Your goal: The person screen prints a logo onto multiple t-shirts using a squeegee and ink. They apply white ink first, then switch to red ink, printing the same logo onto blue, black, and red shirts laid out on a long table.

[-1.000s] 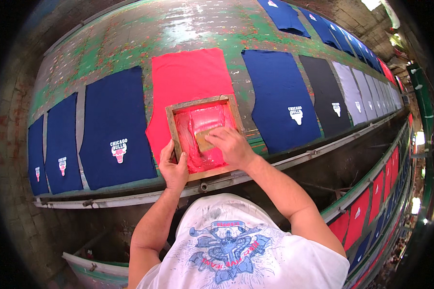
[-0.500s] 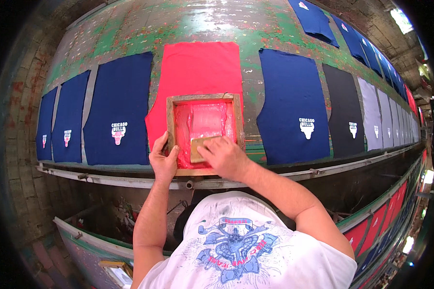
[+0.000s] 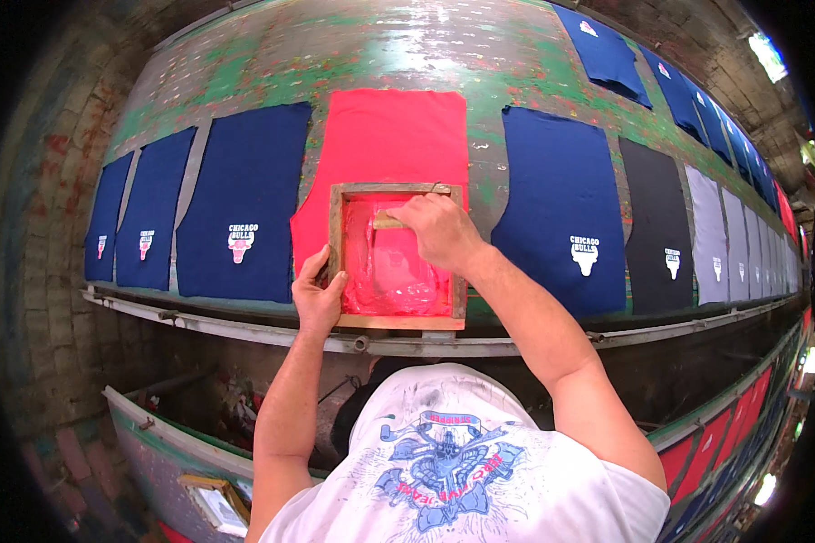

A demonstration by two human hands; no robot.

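Observation:
A wooden-framed printing screen (image 3: 335, 217) lies over the lower part of a red fabric panel (image 3: 397, 136). Wet red ink (image 3: 407, 294) is smeared across its mesh, and a faint bull-head shape shows through in the middle. My left hand (image 3: 317, 294) grips the frame's left side near the lower corner, thumb on the near side. At the far end of the frame, my right hand (image 3: 441, 233) is closed round a squeegee (image 3: 388, 220), which rests on the mesh. Most of the squeegee is hidden by my fingers.
Navy panels (image 3: 244, 199) with white and red prints lie to the left; navy, black and grey panels (image 3: 652, 208) run off to the right. A metal rail (image 3: 217, 329) follows the near edge of the long, paint-flecked table (image 3: 407, 72). Another small frame (image 3: 217, 505) leans at lower left.
My right hand has pushed the squeegee from the near end of the screen to the far end. My left hand still holds the frame. The whole view has shifted slightly.

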